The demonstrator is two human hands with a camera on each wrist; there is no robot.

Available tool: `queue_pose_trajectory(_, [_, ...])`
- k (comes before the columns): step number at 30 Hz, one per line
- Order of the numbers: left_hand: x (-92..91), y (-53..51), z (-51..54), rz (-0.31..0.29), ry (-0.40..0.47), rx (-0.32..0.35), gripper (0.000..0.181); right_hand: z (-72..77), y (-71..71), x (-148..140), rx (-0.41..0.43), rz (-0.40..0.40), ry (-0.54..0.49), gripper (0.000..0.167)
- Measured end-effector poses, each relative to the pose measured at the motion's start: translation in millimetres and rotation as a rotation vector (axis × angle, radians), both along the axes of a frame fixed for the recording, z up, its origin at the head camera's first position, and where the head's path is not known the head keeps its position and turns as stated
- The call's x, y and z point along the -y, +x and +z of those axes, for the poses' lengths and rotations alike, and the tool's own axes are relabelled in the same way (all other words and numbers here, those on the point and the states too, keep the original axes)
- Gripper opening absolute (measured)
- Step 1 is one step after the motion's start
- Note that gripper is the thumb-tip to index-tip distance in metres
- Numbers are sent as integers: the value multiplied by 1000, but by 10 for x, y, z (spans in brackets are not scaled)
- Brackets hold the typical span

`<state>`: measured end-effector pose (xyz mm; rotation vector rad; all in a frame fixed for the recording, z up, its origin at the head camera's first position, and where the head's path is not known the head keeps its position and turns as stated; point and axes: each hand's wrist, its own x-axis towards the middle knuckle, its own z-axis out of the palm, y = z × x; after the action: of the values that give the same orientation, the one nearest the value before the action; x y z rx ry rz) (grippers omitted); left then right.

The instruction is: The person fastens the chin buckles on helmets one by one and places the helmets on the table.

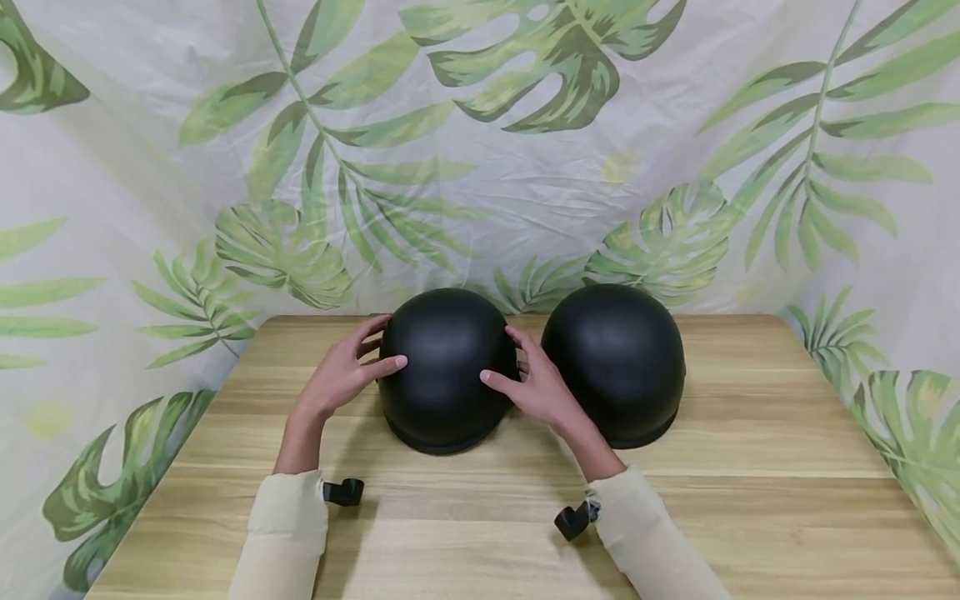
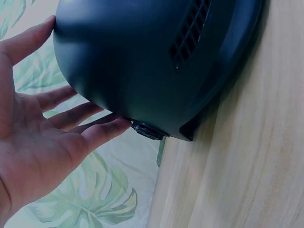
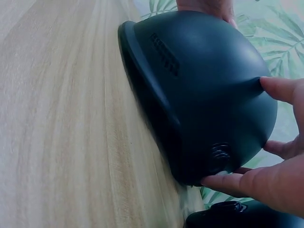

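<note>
A matte black helmet [image 1: 442,375] stands dome up on the wooden table, between both hands. My left hand [image 1: 343,371] touches its left side, thumb on the front of the shell and the other fingers farther back. In the left wrist view those fingers [image 2: 107,132] look mostly straight, with the tips against the shell by a small black fitting [image 2: 148,130]. On the opposite side my right hand [image 1: 536,383] rests its thumb and fingertips on the shell. A slotted vent [image 3: 165,54] shows above the helmet's rim in the right wrist view. The palms stay off the shell.
A second black helmet [image 1: 615,367] stands just right of the first, close to the right hand and forearm. The wooden table [image 1: 450,542] ends at a leaf-printed cloth [image 1: 525,183] behind. Black wrist cameras [image 1: 343,492] stick out from both cuffs.
</note>
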<state>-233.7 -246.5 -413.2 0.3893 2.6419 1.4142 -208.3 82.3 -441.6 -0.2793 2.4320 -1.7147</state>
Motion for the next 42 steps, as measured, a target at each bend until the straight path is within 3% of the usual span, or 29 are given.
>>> queue_pose_trajectory(8, [30,-18,-35,14,-37,-33,84,-3,-1,21,4,7,2,88])
queue_pose_trajectory(18, [68,-13,-22,103,-51,-8,81,-67,20,89,-78,-50,-22,80])
queue_pose_trajectory(32, [66,-3,7,96,-59,-12,83,-62,22,128,-95,-52,-1,77])
queue_pose_trajectory(37, [-16,19,82,104,-44,-100,82,53,62,31,-114,-38,6,75])
queue_pose_trajectory(42, [-205,78,226,131,-49,-262,74,238,148,-241,-183,-54,18,72])
